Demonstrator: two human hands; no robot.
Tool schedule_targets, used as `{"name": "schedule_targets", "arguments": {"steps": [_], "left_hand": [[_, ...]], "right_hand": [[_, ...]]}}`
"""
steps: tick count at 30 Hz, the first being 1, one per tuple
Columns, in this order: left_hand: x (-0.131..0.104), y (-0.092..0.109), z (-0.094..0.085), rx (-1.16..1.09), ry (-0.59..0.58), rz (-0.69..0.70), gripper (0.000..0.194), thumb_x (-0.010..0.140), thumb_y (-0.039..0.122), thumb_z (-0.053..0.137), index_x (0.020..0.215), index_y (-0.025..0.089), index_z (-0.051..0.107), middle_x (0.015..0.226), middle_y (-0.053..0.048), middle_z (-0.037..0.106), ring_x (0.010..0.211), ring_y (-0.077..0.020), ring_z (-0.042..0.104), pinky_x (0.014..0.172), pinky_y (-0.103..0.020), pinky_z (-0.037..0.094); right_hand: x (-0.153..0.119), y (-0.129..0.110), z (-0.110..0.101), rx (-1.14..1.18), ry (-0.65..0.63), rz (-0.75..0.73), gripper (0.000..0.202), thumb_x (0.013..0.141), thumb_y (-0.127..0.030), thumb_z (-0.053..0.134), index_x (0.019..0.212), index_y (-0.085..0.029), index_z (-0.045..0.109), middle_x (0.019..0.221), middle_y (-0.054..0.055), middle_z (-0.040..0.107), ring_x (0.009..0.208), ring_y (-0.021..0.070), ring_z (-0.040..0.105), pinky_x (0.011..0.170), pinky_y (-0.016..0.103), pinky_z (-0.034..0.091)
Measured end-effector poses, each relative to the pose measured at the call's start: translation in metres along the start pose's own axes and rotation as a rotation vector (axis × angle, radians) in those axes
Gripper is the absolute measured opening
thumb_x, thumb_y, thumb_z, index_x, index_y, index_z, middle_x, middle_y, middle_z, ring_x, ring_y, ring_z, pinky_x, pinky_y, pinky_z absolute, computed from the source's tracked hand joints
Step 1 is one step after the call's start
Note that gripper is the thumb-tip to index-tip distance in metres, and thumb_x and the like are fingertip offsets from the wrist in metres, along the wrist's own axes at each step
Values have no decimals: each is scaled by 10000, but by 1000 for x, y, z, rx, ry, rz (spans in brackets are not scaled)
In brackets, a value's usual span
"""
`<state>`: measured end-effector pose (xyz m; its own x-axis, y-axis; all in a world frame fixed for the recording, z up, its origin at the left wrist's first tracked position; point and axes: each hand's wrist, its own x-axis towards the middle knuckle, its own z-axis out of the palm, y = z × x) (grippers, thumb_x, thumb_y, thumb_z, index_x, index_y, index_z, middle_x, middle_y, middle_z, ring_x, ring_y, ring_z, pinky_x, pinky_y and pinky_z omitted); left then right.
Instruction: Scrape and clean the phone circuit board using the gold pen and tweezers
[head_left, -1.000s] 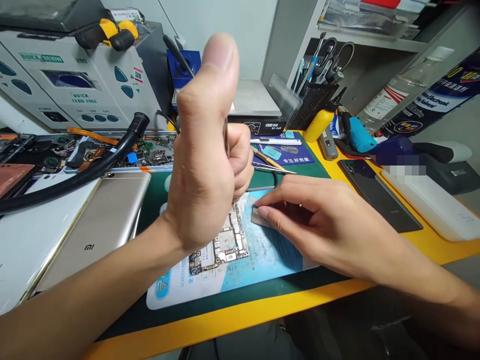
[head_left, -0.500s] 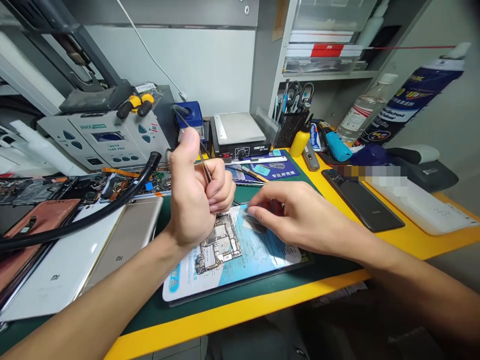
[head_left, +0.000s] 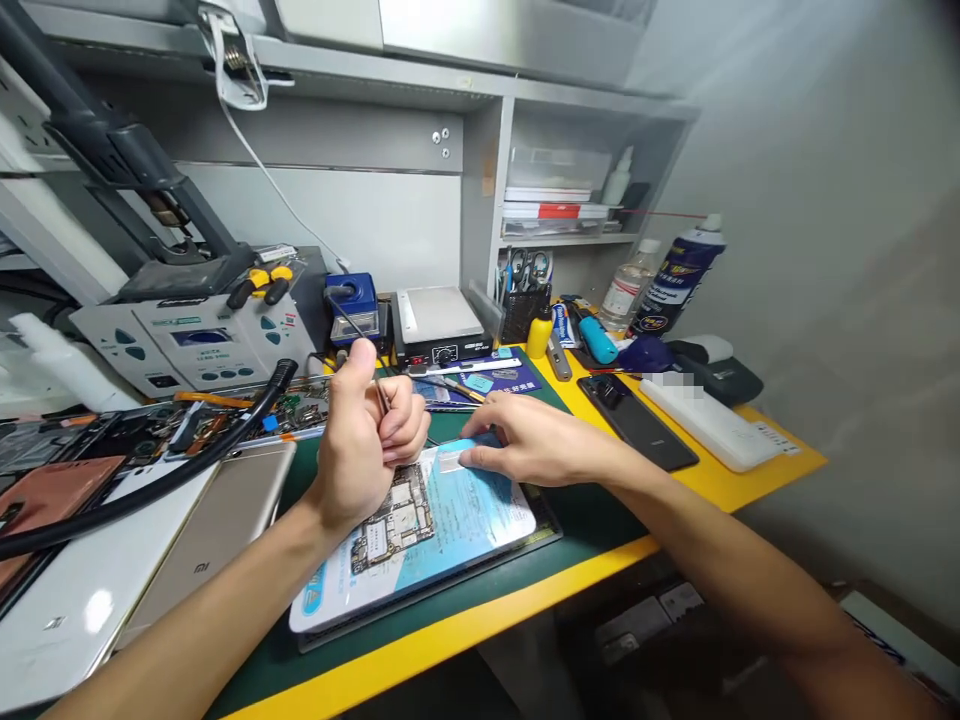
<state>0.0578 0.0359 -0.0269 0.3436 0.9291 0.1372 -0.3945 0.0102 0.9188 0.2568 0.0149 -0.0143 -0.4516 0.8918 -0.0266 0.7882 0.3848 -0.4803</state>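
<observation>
Left hand point(head_left: 358, 437) clamped on tweezers point(head_left: 383, 398), tips hidden. Right hand point(head_left: 536, 437) at thin silvery piece point(head_left: 451, 461); cannot tell if clamped. Circuit board point(head_left: 402, 519) already bare, on pad's point(head_left: 454, 545) left part; piece apart, right and far.

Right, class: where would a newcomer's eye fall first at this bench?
The raised left hand, thumb up around a thin metal tool, dominates mid-view, beside a circuit board. The right hand reaches over the blue-and-white mat. Farther left, a thick black hose curves before a pale control unit.
</observation>
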Motion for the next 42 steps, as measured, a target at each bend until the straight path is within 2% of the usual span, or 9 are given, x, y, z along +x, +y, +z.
{"name": "schedule_targets", "arguments": {"steps": [6, 13, 19, 22, 25, 27, 30, 36, 42], "left_hand": [[2, -2, 0, -5, -2, -35, 773, 860, 862, 518, 462, 221, 347, 430, 57, 213, 375, -63, 194, 419, -279, 105], [-1, 0, 1, -7, 0, -37, 791, 764, 895, 617, 452, 223, 339, 420, 63, 227, 372, -54, 209, 414, -263, 110], [1, -4, -4, -18, -30, -34, 784, 823, 882, 571, 483, 219, 326, 436, 79, 243, 383, -44, 221, 405, -238, 128], [3, -10, -11, -44, -51, -37, 685, 949, 770, 532, 583, 201, 424, 475, 103, 288, 399, -43, 230, 395, -210, 186], [3, -13, -17, -56, -57, -52, 455, 1025, 571, 590, 849, 152, 621, 613, 79, 494, 451, -44, 372, 430, -186, 351], [2, -13, -19, -53, -56, -68, 357, 1024, 495, 629, 1038, 141, 672, 810, 11, 650, 588, -75, 556, 536, -215, 505], [0, -9, -17, -46, -54, -88, 363, 1010, 455, 661, 1208, 152, 673, 1096, -72, 719, 877, -162, 702, 760, -334, 634], [-3, 0, -12, -53, -79, -114, 415, 998, 439, 678, 1312, 168, 651, 1287, -111, 694, 1091, -232, 707, 930, -446, 637], [-4, 5, -15, -99, -124, -80, 390, 1002, 441, 674, 1272, 160, 660, 1201, -94, 711, 991, -200, 713, 849, -392, 645]], "right_hand": [[15, 10, 6, 6, -43, 36, 264, 1043, -380, 690, 1164, -148, 720, 1128, 64, 753, 955, 210, 743, 851, 407, 637], [14, 6, 5, 61, -43, -33, 282, 1018, -415, 721, 1114, -150, 737, 1091, 60, 759, 985, 223, 740, 894, 433, 624], [21, 14, 16, 135, 27, -34, 280, 1030, -379, 711, 1190, -150, 717, 1154, 71, 748, 971, 216, 743, 849, 407, 642], [30, 34, 12, 157, 179, 57, 326, 1041, -369, 694, 1292, -161, 686, 1262, 95, 723, 1050, 239, 737, 892, 439, 641], [38, 59, 1, 118, 363, 208, 359, 1041, -372, 691, 1342, -178, 669, 1348, 109, 692, 1133, 266, 716, 950, 477, 626], [42, 73, -5, 88, 417, 295, 365, 1039, -370, 694, 1348, -178, 667, 1357, 110, 689, 1139, 270, 715, 952, 480, 625], [46, 82, -4, 50, 426, 374, 353, 1042, -367, 689, 1343, -184, 672, 1360, 109, 689, 1138, 267, 715, 955, 475, 625], [48, 81, 4, -15, 448, 428, 346, 1046, -361, 684, 1349, -195, 670, 1380, 116, 681, 1153, 262, 708, 970, 479, 620], [49, 72, 12, -1, 448, 368, 360, 1040, -365, 693, 1349, -182, 668, 1361, 112, 689, 1136, 264, 715, 952, 476, 626]]}}
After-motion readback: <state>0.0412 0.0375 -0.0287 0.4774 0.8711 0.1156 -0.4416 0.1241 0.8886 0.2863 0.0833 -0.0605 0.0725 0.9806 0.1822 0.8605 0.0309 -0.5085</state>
